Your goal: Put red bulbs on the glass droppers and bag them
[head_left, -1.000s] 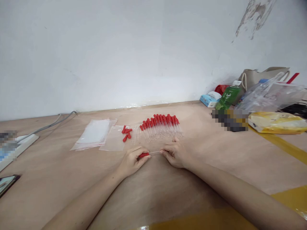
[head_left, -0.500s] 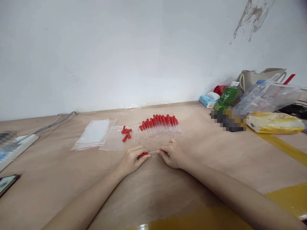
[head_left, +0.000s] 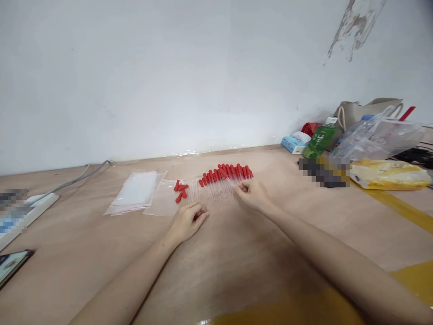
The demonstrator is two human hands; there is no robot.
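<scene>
My right hand (head_left: pixel 252 194) pinches the clear tube end of a dropper (head_left: pixel 223 173) whose red bulb points up and left, over the row. Beneath it, a row of red-bulbed glass droppers (head_left: pixel 210 177) lies fanned across the table. My left hand (head_left: pixel 190 221) rests on the table in front of the row, fingers curled in towards the thumb, and nothing shows in it. Just beyond that hand lie several loose red rubber bulbs (head_left: pixel 184 187) and a few bare glass tubes (head_left: pixel 193 192).
Clear zip bags (head_left: pixel 135 192) are stacked left of the bulbs. A power strip (head_left: pixel 40 212) and a phone (head_left: pixel 15 266) lie at the far left. On the right stand a green bottle (head_left: pixel 321 139), a tissue pack (head_left: pixel 294 144), a yellow wipes pack (head_left: pixel 389 175) and bags (head_left: pixel 375 133).
My left hand has let go of the dropper's red bulb and stays near its place. My right hand has carried the dropper forward over the row.
</scene>
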